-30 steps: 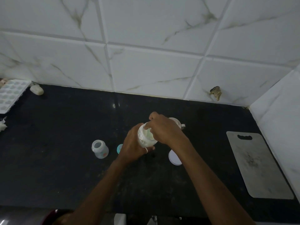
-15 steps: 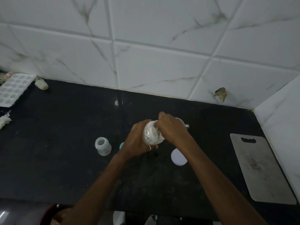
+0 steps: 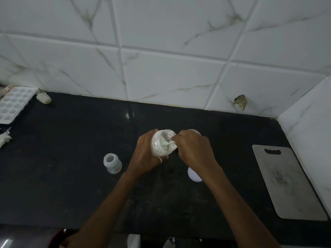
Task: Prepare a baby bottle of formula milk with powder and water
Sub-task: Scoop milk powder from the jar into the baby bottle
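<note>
My left hand (image 3: 145, 154) grips a clear jar of white formula powder (image 3: 161, 144), tilted with its mouth toward me above the black counter (image 3: 71, 158). My right hand (image 3: 194, 149) pinches a pale scoop (image 3: 167, 144) whose bowl is inside the jar's mouth. An open baby bottle (image 3: 112, 162) stands upright on the counter to the left of my left hand. The jar's white lid (image 3: 192, 175) lies flat below my right wrist. A cup (image 3: 194, 131) is mostly hidden behind my right hand.
A grey cutting board (image 3: 286, 185) lies at the right by the side wall. A white ice tray (image 3: 15, 102) and a small pale lump (image 3: 43, 98) sit at the far left against the tiled wall. Open black counter stretches between the ice tray and the baby bottle.
The jar has tilted further so its open mouth shows, and the scoop is visible inside it. The camera has drifted, so the scene sits slightly lower and to the right.
</note>
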Motion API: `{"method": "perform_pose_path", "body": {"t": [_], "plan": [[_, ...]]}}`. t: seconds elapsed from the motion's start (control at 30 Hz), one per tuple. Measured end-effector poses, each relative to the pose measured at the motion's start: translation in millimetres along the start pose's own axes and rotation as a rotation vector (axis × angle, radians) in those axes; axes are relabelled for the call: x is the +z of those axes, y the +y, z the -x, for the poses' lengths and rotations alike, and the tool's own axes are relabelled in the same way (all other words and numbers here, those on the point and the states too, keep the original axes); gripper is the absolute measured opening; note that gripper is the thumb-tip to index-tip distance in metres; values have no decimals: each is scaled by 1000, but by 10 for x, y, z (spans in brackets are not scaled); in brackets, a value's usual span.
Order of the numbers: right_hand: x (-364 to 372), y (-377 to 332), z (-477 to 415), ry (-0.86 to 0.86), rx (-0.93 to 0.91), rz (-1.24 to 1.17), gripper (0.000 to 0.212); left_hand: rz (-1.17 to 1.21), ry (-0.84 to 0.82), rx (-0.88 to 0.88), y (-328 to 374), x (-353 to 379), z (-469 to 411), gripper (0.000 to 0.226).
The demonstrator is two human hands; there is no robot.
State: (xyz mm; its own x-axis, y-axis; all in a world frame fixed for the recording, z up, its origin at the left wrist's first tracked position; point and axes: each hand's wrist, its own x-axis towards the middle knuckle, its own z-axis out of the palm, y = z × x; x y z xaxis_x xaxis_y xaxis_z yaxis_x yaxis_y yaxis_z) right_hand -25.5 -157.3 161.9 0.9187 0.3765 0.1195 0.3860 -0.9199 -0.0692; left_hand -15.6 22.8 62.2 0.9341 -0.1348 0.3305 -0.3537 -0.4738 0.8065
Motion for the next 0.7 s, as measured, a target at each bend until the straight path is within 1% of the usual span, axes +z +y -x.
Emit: {"method": "perform_pose_path", "body": {"t": [0.07,0.13,0.17,0.27,0.4,0.57,0.63,0.7], "plan": [[12,-6,20,28,26,-17,19,-44,-16,-43,-123,27,8,80],[43,-17,36,33,26,-18,15,-87,-36,-102,-245,54,24,97],[57,-23,45,33,20,-8,14,-93,-37,-118,-287,63,36,100],[101,-19,42,57,29,-9,15,-90,-57,-96,-275,58,61,97],[104,-41,7,35,51,-28,14,-86,-26,-75,-213,33,69,89],[155,-73,-8,57,59,-51,9,-35,-7,17,-32,0,2,68],[185,-82,-20,97,69,-64,6,-37,-16,1,-70,2,1,72],[205,-105,-30,117,90,-62,4,-55,-33,-49,-158,10,20,81]]}}
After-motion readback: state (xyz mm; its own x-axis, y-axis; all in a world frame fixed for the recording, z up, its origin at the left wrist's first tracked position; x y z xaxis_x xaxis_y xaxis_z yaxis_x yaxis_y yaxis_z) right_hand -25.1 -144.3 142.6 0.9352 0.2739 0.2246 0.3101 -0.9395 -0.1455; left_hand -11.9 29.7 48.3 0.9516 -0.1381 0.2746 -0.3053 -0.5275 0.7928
